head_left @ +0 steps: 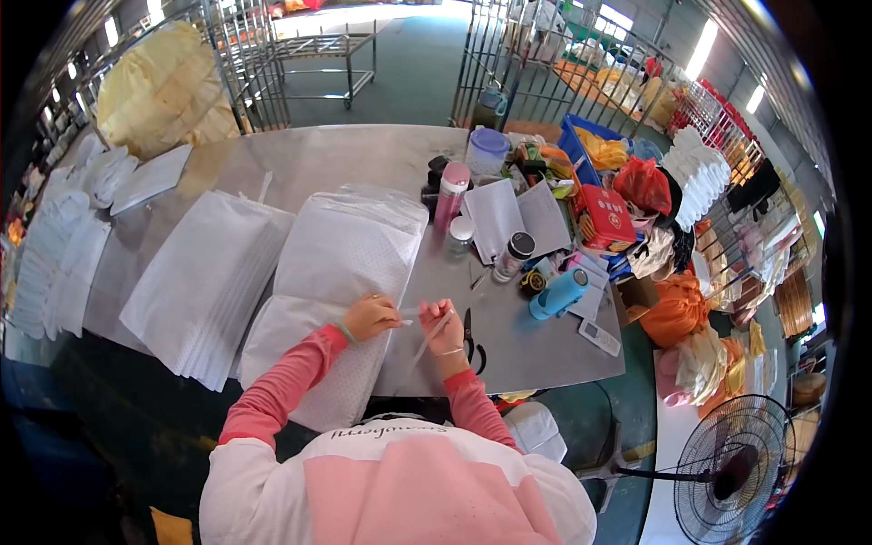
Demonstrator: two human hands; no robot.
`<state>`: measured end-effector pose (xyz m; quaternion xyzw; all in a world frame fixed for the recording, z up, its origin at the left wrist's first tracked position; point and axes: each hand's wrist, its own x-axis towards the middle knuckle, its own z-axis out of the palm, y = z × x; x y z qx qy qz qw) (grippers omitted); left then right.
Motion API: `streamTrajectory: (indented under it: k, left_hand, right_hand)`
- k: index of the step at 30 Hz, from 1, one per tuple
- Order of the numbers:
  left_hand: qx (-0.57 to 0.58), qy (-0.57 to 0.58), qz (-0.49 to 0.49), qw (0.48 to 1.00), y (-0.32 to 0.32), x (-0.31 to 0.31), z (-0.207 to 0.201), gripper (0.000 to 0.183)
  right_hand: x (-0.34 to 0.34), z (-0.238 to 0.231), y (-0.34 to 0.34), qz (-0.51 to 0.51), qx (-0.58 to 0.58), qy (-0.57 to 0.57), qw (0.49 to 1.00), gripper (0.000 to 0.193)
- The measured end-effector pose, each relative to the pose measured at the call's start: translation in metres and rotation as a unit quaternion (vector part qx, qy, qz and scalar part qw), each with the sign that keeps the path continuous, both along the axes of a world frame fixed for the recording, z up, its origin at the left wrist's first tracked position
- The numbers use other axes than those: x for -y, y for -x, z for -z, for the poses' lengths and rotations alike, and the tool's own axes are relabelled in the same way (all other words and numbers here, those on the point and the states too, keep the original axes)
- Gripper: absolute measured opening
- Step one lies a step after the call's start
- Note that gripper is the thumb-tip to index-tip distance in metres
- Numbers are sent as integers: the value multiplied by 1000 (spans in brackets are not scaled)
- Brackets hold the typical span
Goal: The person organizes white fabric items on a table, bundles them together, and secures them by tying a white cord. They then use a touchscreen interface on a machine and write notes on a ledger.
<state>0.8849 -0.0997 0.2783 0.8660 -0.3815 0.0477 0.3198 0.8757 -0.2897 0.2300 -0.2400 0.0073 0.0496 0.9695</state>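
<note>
My left hand (371, 318) is closed over the right edge of a stack of white dotted sheets (336, 259), some in clear wrapping at the far end. Its fingertips pinch a thin white strip (422, 346). To the right, my right hand (442, 329) is also closed on the strip, and a loose end hangs down toward the table edge. Black-handled scissors (470, 341) lie just right of my right hand. Left of the dotted stack is a fanned pile of white sheets (204, 277).
More white folded pieces (64, 259) are at the table's far left. On the right stand a pink bottle (450, 193), a glass jar (460, 234), a blue bottle (560, 293) and a red box (606, 218). A floor fan (731, 472) is at lower right; wire cages (554, 68) stand behind the table.
</note>
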Motion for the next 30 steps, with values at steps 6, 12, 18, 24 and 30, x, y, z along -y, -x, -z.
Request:
streamTrajectory:
  k: [6,12,18,24,30]
  left_hand:
    - [-80,79,-9,994,-8,-4,3,15]
    - [-156,139,-168,963,1,9,-7,14]
    - [-115,43,-273,954,-14,9,1,14]
    - [-130,30,-265,955,-20,9,-1,15]
    - [-189,130,-213,950,-6,-2,-6,16]
  right_hand:
    - [-20,-30,14,11,141,470,871,21]
    - [-33,-16,8,155,221,721,638,27]
    - [-33,-22,5,166,267,729,608,20]
    - [-32,-21,4,174,318,738,569,21]
    - [-32,-16,8,119,276,721,624,9]
